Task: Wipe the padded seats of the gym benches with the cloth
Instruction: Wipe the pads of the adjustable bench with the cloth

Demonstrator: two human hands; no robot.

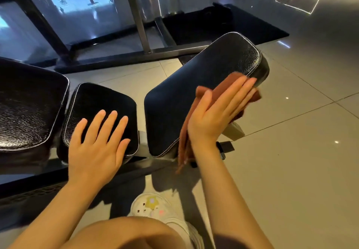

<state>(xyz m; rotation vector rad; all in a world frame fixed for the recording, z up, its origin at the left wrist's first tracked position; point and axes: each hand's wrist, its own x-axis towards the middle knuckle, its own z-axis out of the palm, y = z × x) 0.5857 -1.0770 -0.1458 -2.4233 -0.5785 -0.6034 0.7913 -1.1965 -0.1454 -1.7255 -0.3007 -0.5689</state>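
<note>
A long black padded bench seat with white stitching runs from centre toward the upper right. My right hand lies flat, fingers straight, pressing a rust-brown cloth against the pad's right side edge; the cloth hangs down past my wrist. A smaller black seat pad sits to the left, and my left hand rests flat on its near part with fingers spread. A third, larger black pad fills the far left.
Grey metal frame legs and a base bar stand behind the benches. A black floor mat lies at the back. Glossy light tiles spread to the right. My knee and a white shoe are at the bottom.
</note>
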